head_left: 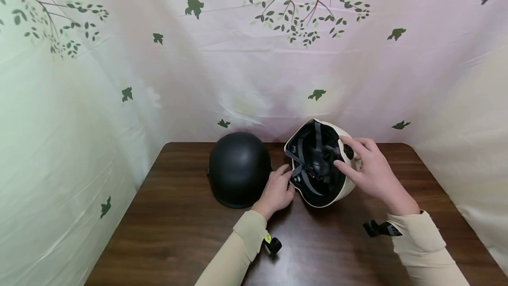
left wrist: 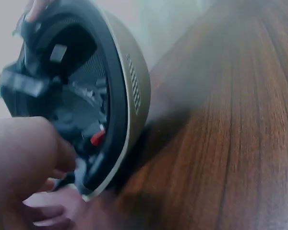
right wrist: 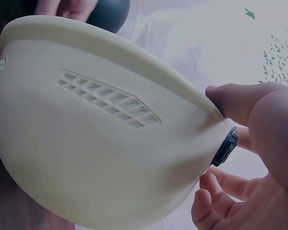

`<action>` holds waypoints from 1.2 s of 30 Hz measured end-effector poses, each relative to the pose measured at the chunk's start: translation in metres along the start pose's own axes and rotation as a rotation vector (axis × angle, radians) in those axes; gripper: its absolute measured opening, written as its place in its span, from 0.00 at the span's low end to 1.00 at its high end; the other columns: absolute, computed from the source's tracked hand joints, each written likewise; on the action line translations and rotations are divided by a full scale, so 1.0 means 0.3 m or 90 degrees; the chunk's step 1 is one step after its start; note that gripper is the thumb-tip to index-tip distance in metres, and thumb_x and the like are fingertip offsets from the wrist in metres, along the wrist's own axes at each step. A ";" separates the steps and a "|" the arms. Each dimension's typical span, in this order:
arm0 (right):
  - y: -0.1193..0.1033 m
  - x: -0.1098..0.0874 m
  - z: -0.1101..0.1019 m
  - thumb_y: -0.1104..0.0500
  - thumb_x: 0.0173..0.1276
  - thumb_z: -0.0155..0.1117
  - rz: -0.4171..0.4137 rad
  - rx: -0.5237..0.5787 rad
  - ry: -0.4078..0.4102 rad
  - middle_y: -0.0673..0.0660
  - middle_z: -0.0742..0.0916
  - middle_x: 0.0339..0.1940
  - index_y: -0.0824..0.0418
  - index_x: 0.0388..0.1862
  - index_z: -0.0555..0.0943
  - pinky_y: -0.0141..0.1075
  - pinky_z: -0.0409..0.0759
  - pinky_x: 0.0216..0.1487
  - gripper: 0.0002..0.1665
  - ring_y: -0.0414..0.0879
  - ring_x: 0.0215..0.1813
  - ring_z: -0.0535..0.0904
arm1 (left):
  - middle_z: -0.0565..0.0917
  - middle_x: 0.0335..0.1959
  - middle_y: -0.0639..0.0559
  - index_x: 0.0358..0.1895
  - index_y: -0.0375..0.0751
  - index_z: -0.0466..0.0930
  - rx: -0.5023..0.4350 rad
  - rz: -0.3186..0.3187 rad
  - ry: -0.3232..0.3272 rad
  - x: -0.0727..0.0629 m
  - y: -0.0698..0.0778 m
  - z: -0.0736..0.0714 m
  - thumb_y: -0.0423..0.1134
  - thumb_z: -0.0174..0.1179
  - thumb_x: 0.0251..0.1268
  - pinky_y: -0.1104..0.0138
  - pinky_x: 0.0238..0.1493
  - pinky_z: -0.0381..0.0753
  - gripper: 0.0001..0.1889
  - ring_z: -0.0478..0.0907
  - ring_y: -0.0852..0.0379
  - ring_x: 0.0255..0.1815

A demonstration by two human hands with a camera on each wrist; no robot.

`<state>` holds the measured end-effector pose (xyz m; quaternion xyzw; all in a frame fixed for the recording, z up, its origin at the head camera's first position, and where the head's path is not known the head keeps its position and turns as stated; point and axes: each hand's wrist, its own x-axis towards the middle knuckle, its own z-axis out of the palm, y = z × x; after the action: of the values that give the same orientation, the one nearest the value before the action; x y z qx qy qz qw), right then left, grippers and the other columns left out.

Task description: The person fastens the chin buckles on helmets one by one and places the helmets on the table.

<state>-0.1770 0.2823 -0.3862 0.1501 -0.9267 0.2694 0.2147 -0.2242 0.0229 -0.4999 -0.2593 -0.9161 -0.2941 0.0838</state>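
A cream-white helmet (head_left: pixel 317 162) is tipped on its side on the table, its black padded inside and grey straps (head_left: pixel 300 152) turned towards me. With thumb and fingers my right hand (head_left: pixel 373 172) grips its right edge, around a small black knob (right wrist: pixel 224 146). My left hand (head_left: pixel 276 192) holds the near-left rim, fingers curled at the edge. A red piece (left wrist: pixel 98 138) shows among the straps in the left wrist view. The shell's vent grille (right wrist: pixel 108 98) faces the right wrist camera. Just left of my left hand, a matt black helmet (head_left: pixel 239 169) sits dome up.
The brown wood-grain table (head_left: pixel 170 233) ends at a back edge close behind both helmets. Pale fabric (head_left: pixel 178 78) printed with leaves and birds hangs behind and at both sides. A small black camera (head_left: pixel 273 245) sits at my left wrist.
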 end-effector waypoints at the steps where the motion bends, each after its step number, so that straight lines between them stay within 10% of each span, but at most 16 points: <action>1: -0.001 -0.001 0.001 0.55 0.69 0.77 0.000 -0.002 -0.001 0.67 0.76 0.63 0.58 0.76 0.75 0.48 0.72 0.44 0.38 0.52 0.47 0.75 | 0.75 0.73 0.40 0.65 0.35 0.82 0.005 0.019 0.039 0.001 0.013 -0.009 0.33 0.61 0.72 0.55 0.66 0.78 0.20 0.77 0.40 0.65; 5: 0.001 -0.002 0.007 0.55 0.67 0.78 -0.006 -0.006 0.007 0.67 0.77 0.63 0.58 0.75 0.75 0.49 0.74 0.43 0.39 0.55 0.47 0.77 | 0.79 0.67 0.44 0.64 0.40 0.83 -0.101 0.088 0.142 0.036 0.092 -0.071 0.34 0.63 0.73 0.61 0.58 0.83 0.19 0.80 0.47 0.60; 11: 0.005 -0.007 0.015 0.58 0.65 0.79 -0.029 -0.010 0.022 0.69 0.78 0.63 0.62 0.73 0.75 0.48 0.76 0.40 0.39 0.57 0.45 0.80 | 0.84 0.59 0.47 0.73 0.47 0.72 -0.331 0.087 0.060 0.115 0.220 -0.166 0.41 0.64 0.76 0.69 0.46 0.86 0.26 0.85 0.55 0.49; 26: 0.011 0.002 0.021 0.61 0.65 0.77 -0.001 0.025 0.040 0.73 0.77 0.64 0.64 0.71 0.76 0.54 0.73 0.45 0.36 0.65 0.53 0.75 | 0.92 0.43 0.52 0.70 0.57 0.74 -0.372 -0.019 -0.012 0.227 0.338 -0.163 0.50 0.69 0.71 0.76 0.43 0.81 0.27 0.85 0.75 0.36; 36: 0.040 -0.014 0.009 0.62 0.67 0.76 0.015 0.069 0.018 0.70 0.76 0.63 0.63 0.73 0.76 0.34 0.75 0.37 0.36 0.58 0.46 0.77 | 0.92 0.40 0.54 0.68 0.60 0.76 -0.380 -0.021 -0.027 0.245 0.364 -0.142 0.47 0.69 0.71 0.77 0.40 0.80 0.25 0.84 0.75 0.34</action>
<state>-0.1790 0.2912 -0.3954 0.1467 -0.9093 0.3241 0.2161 -0.2295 0.1051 -0.3885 -0.2637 -0.7947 -0.5463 -0.0201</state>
